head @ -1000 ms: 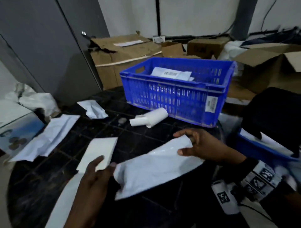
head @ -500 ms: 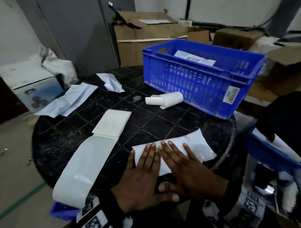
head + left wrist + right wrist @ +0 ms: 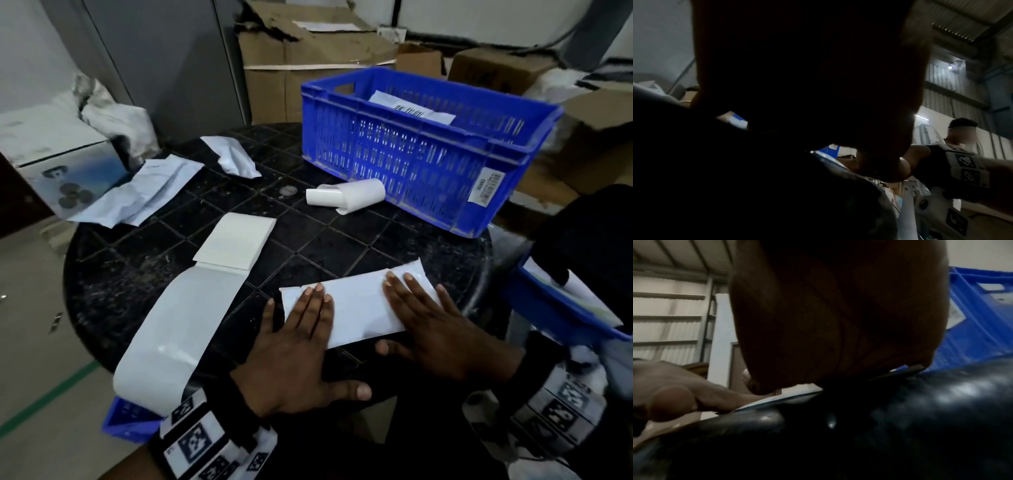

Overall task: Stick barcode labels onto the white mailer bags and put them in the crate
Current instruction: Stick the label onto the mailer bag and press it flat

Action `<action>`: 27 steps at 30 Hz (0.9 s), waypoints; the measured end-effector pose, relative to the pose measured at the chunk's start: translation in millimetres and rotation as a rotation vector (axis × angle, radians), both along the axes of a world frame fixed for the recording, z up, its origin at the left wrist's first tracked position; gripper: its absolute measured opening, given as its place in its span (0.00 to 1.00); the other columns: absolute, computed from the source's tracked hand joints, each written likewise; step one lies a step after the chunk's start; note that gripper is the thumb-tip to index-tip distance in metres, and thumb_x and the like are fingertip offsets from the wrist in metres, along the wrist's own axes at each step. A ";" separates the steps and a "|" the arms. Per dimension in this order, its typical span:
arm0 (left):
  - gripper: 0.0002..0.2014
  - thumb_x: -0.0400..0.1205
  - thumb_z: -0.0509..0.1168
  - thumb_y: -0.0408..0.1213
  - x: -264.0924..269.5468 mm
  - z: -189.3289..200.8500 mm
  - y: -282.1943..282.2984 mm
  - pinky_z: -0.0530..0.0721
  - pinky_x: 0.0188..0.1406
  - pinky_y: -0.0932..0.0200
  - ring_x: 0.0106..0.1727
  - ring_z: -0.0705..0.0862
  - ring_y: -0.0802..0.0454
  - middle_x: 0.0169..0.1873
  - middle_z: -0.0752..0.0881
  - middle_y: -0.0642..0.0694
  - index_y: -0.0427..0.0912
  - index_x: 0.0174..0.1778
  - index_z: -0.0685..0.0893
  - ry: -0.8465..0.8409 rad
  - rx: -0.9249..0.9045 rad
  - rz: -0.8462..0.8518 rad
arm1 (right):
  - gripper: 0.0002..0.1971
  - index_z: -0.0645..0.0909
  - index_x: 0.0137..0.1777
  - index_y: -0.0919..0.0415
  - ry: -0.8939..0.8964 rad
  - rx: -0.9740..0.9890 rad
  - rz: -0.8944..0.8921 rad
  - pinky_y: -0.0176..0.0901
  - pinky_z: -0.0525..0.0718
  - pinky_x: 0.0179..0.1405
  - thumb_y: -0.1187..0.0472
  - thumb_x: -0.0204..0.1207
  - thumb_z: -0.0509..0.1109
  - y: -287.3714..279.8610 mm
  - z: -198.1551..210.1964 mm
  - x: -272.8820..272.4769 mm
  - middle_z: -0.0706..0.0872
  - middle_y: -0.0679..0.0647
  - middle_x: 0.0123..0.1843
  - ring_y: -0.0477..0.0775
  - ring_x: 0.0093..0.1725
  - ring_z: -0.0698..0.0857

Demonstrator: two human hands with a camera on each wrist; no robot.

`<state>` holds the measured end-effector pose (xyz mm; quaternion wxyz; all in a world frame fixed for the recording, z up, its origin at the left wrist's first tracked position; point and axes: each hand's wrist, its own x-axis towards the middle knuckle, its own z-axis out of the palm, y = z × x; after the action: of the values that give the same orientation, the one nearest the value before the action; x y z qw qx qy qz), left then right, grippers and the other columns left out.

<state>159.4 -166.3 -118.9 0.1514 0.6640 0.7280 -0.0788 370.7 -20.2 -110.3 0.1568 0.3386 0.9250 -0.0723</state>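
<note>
A white mailer bag [image 3: 356, 301] lies flat near the front edge of the round black table [image 3: 144, 274]. My left hand [image 3: 301, 329] presses its left end with straight fingers, and my right hand [image 3: 428, 315] presses its right end the same way. The blue crate [image 3: 421, 171] stands at the back right of the table with a labelled bag [image 3: 411, 108] inside. A folded stack of label sheets [image 3: 236, 245] with a long strip [image 3: 181, 329] hanging over the table edge lies to the left. Both wrist views are mostly blocked by a dark palm; the right wrist view shows the bag's edge [image 3: 777, 400].
A curled roll of white backing paper [image 3: 349, 197] lies in front of the crate. Crumpled white bags [image 3: 137, 195] and a scrap [image 3: 233, 157] sit at the table's far left. Cardboard boxes [image 3: 308, 61] stand behind. Another blue bin [image 3: 561, 308] is at the right.
My hands laid the bag down on the table and pressed it flat together; they have since slid apart toward its two ends.
</note>
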 end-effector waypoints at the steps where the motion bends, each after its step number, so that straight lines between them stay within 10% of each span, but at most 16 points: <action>1: 0.69 0.64 0.40 0.91 1.2 1.0 0.1 0.32 0.82 0.24 0.86 0.22 0.53 0.87 0.25 0.46 0.43 0.88 0.28 0.009 0.000 0.002 | 0.70 0.28 0.90 0.48 -0.004 0.006 -0.004 0.66 0.37 0.89 0.11 0.46 0.13 -1.6 0.3 -1.2 0.22 0.40 0.87 0.46 0.87 0.24; 8: 0.68 0.66 0.41 0.90 5.4 37.6 8.7 0.38 0.84 0.24 0.88 0.27 0.49 0.89 0.32 0.42 0.40 0.90 0.35 0.046 0.071 -0.028 | 0.69 0.38 0.92 0.52 0.158 0.002 0.088 0.65 0.33 0.88 0.10 0.54 0.19 -9.9 20.9 -21.9 0.34 0.48 0.92 0.47 0.88 0.26; 14: 0.67 0.62 0.41 0.89 -39.9 83.5 15.4 0.54 0.89 0.45 0.90 0.47 0.58 0.91 0.48 0.51 0.47 0.92 0.46 -0.162 0.122 -0.040 | 0.63 0.45 0.92 0.51 0.277 -0.010 0.075 0.69 0.43 0.89 0.10 0.63 0.30 9.6 34.2 -40.3 0.40 0.46 0.93 0.45 0.90 0.32; 17: 0.50 0.72 0.59 0.79 -83.9 98.4 17.9 0.67 0.75 0.74 0.73 0.74 0.72 0.81 0.72 0.60 0.53 0.87 0.67 -0.319 0.190 -0.035 | 0.50 0.61 0.90 0.48 0.314 -0.107 0.146 0.58 0.60 0.88 0.19 0.73 0.58 14.8 51.6 -50.6 0.64 0.47 0.90 0.50 0.90 0.56; 20: 0.34 0.72 0.77 0.64 -153.9 100.8 24.7 0.81 0.71 0.61 0.64 0.85 0.68 0.64 0.89 0.59 0.57 0.74 0.82 -0.501 0.197 0.161 | 0.36 0.77 0.81 0.50 0.431 -0.129 0.217 0.32 0.74 0.72 0.32 0.77 0.72 23.8 72.3 -72.1 0.83 0.45 0.77 0.44 0.74 0.81; 24: 0.35 0.71 0.83 0.43 -222.7 77.1 34.7 0.81 0.64 0.58 0.64 0.86 0.49 0.66 0.86 0.48 0.59 0.74 0.78 -0.085 0.141 0.186 | 0.29 0.85 0.73 0.55 0.527 -0.151 0.252 0.45 0.82 0.68 0.40 0.78 0.77 30.1 85.1 -120.5 0.91 0.50 0.67 0.48 0.65 0.88; 27: 0.33 0.77 0.77 0.50 -227.9 61.9 43.0 0.77 0.65 0.59 0.71 0.82 0.46 0.74 0.82 0.48 0.56 0.78 0.74 0.055 0.047 0.117 | 0.27 0.86 0.68 0.57 0.489 -0.143 0.282 0.52 0.84 0.65 0.39 0.77 0.77 31.2 85.2 -154.9 0.92 0.52 0.63 0.51 0.61 0.89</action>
<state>-68.5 -123.4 -57.0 0.1199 0.6211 0.7713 -0.0711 215.8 11.0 -25.1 -0.0387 0.1675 0.9657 -0.1944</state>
